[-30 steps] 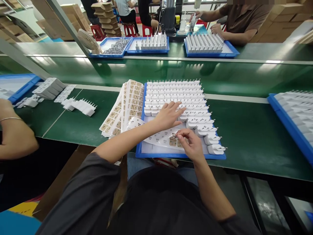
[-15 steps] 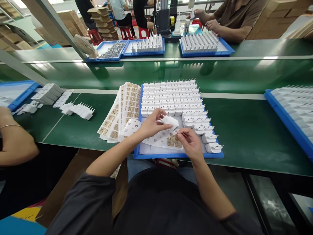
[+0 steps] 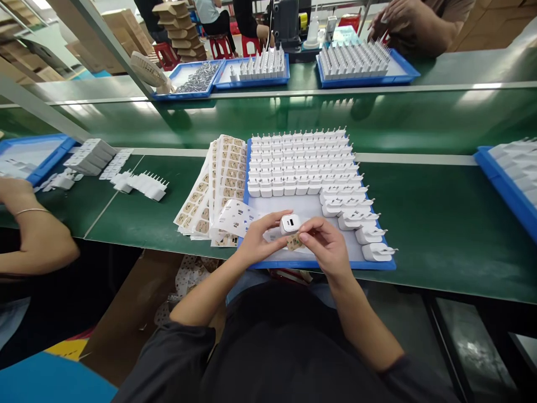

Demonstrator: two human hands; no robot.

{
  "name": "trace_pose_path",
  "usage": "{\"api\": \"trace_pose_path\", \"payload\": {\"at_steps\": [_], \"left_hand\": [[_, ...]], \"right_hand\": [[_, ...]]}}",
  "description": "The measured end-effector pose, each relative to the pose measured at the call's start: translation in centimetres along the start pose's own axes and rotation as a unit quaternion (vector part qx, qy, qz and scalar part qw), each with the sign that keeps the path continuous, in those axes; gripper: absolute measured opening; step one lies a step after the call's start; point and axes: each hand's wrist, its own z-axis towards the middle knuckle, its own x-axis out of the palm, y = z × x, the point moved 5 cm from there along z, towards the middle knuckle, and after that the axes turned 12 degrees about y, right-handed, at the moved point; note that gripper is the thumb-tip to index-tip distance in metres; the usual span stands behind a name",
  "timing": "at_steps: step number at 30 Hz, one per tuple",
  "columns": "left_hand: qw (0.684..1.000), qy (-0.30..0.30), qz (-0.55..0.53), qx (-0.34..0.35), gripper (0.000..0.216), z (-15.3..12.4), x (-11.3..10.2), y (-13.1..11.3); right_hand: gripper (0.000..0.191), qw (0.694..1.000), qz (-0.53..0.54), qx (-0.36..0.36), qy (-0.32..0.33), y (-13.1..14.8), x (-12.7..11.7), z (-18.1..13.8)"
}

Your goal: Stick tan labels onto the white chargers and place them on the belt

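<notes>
My left hand [image 3: 263, 238] grips a white charger plug [image 3: 290, 224], its end face with a dark port slot turned up towards me. Thumb and forefinger of my right hand [image 3: 328, 244] are pinched close beside that face. At their tips shows a tan sticker [image 3: 294, 242], just below the charger; its edge under the fingers is hard to make out. A white sticker strip [image 3: 235, 217] with cut-outs runs under my left hand. Beneath both hands lies a blue-rimmed tray [image 3: 373, 265], with rows of upright white charger plugs [image 3: 300, 162] along its back and right side.
Fanned sticker sheets [image 3: 210, 187] lie left of the tray. Farther left are loose white plugs [image 3: 146, 184] and a co-worker's arm [image 3: 42, 229]. Another blue tray [image 3: 507, 196] stands at the right. Beyond the green divider, a co-worker's hands [image 3: 398, 17] are near a tray of plugs [image 3: 356, 60].
The charger has turned so its port face now shows, and both hands have come closer together. Less of the sticker strip's tan end is visible. The view has shifted slightly.
</notes>
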Motion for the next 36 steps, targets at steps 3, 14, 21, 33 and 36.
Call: {"api": "trace_pose_path", "payload": {"at_steps": [3, 14, 21, 33, 36], "left_hand": [[0.994, -0.052, 0.098, 0.019, 0.042, -0.5, 0.0, -0.4], [0.972, -0.101, 0.154, 0.147, 0.041, -1.2, 0.3, -1.8], [0.962, -0.106, 0.168, 0.186, 0.042, -1.2, 0.2, -2.1], [0.96, -0.101, 0.175, 0.191, 0.042, -1.2, 0.1, -2.0], [0.959, -0.103, 0.181, 0.194, 0.042, -1.1, 0.1, -2.2]], "right_hand": [[0.02, 1.0, -0.02, 0.007, -0.004, 0.0, 0.1, -0.1], [0.014, 0.995, -0.031, 0.039, -0.091, -0.5, -0.3, 0.4], [0.011, 0.995, -0.027, 0.039, -0.092, -0.3, -0.1, 0.4], [0.006, 0.994, -0.051, 0.033, -0.096, -0.2, 0.1, 0.6], [0.004, 0.993, -0.063, 0.024, -0.099, -0.1, 0.3, 0.6]]}}
